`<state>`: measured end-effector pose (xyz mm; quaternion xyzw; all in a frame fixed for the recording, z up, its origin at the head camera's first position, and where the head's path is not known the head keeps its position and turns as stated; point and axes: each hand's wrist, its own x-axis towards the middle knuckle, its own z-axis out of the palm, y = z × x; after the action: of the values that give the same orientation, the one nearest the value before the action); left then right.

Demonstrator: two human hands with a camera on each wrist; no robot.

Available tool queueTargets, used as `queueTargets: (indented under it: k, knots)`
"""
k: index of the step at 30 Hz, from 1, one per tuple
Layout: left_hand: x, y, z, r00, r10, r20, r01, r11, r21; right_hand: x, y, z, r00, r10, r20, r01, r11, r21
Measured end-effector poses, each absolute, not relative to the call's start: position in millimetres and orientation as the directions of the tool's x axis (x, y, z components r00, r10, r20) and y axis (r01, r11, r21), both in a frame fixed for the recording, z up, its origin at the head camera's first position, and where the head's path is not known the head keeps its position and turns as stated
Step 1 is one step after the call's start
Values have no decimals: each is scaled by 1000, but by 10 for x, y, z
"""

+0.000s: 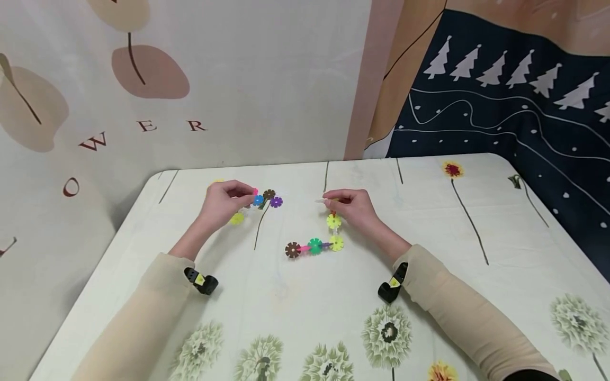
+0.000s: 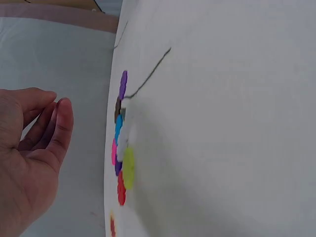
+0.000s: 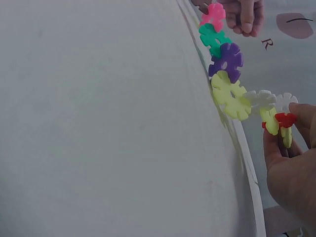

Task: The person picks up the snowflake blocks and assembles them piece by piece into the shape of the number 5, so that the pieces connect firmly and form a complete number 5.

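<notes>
My right hand [image 1: 352, 206] pinches one end of a chain of slotted plastic snowflake discs. In the right wrist view a white disc [image 3: 286, 102] sits at its fingertips, beside a red disc [image 3: 285, 120]. The chain runs through yellow discs [image 1: 337, 243] and a green disc [image 1: 315, 245] to a brown disc [image 1: 293, 250] at the other end. Over a group of loose discs hovers my left hand [image 1: 224, 201], fingers bent and near the thumb, with nothing visible between them. Blue [image 1: 258, 200], purple [image 1: 276, 201] and yellow discs [image 1: 236, 218] lie there.
A white cloth [image 1: 267, 296] printed with flowers and dandelions covers the table. Behind it hangs a pale printed curtain [image 1: 267, 79], with a dark tree-patterned cloth [image 1: 476, 116] at the right. Wrist cameras [image 1: 202, 281] sit on both sleeves.
</notes>
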<state>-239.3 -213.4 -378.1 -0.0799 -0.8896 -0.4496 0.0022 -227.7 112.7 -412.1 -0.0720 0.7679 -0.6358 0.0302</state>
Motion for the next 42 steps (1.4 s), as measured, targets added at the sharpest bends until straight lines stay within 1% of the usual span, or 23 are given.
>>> queueTargets:
  k: [6,11,22,31,42]
  knots:
    - [-2380,-2371,-3793,-986,166,-7,112,693,712,-2272,1132,-4108,-992,-122,8,-32,195,-980]
    - [-2355,-2522,-3854,-976,213,-41,135,744,655,-2274,1140,-4109,-993,-121,2,-24,183,-983]
    - [-2348,-2574,-3923,-966,253,-62,161,768,620,-2280,1134,-4115,-990,-130,-49,29,152,-988]
    - [-2344,-2560,-3940,-965,253,-69,158,770,618,-2290,1126,-4099,-987,-120,-108,94,110,-989]
    - [-2345,-2602,-3960,-970,238,-53,159,782,603,-2295,1119,-4096,-975,-126,-181,169,99,-981]
